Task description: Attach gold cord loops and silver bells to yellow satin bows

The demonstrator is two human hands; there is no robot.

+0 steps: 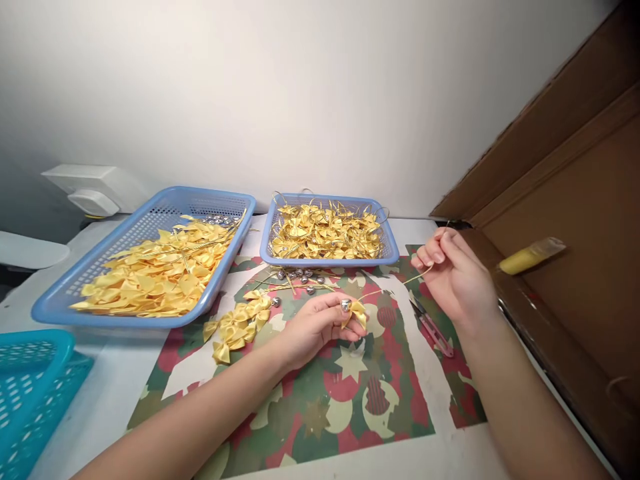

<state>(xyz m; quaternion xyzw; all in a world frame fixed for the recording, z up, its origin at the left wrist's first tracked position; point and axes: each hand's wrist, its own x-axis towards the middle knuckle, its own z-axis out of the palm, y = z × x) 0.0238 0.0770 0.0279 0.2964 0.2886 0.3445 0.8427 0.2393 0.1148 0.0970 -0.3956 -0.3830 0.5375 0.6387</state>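
My left hand (320,327) pinches a small yellow satin bow (358,313) with a silver bell (345,305) against it, low over the patterned paper (350,393). My right hand (453,277) is closed on the end of a thin gold cord (395,285) that runs taut from the bow up to its fingers. A row of loose yellow bows (237,325) lies just left of my left hand. Several silver bells (299,275) and gold cords lie on the paper behind it.
A large blue basket (65,293) of yellow bows stands at the left; a smaller blue basket (390,257) of bows with gold loops at the back. Small pink snips (433,328) lie beneath my right hand. A teal basket (30,387) sits front left, brown cardboard (575,220) at right.
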